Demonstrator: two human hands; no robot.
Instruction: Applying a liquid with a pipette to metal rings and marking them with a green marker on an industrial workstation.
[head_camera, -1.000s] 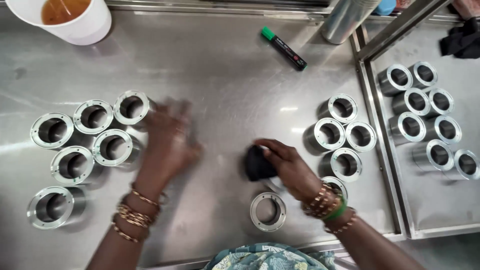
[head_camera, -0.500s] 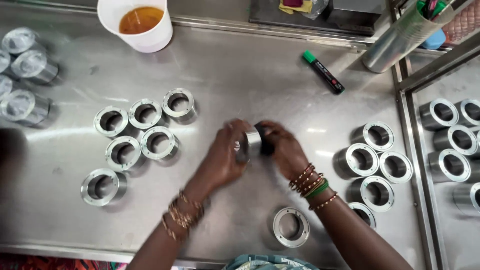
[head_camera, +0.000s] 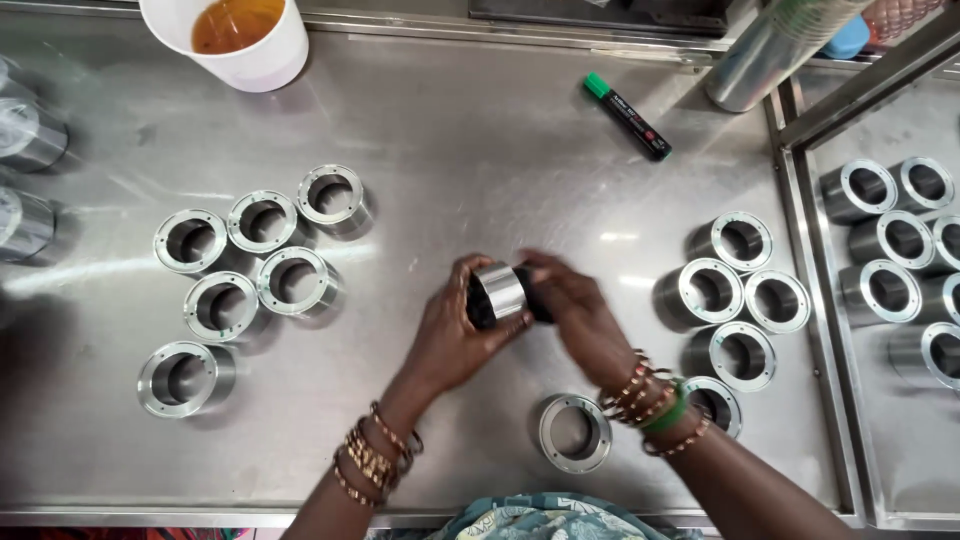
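Left hand (head_camera: 455, 335) and right hand (head_camera: 580, 315) both gripping a flanged metal sleeve (head_camera: 497, 292) at frame centre, steel table (head_camera: 480, 180), marker (head_camera: 627, 117) upper right

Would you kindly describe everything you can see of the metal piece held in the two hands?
The metal sleeve is a short, shiny silver cylinder with a dark bore, lying on its side just above the steel table. The left hand cups it from below; the right hand presses something dark against its far end.

Silver metal rings (head_camera: 262, 222) on grey steel table (head_camera: 480, 180) — black marker (head_camera: 628, 117), green cap, far edge; white cup (head_camera: 240, 40), amber liquid, far left corner — gold bangles (head_camera: 372, 462).
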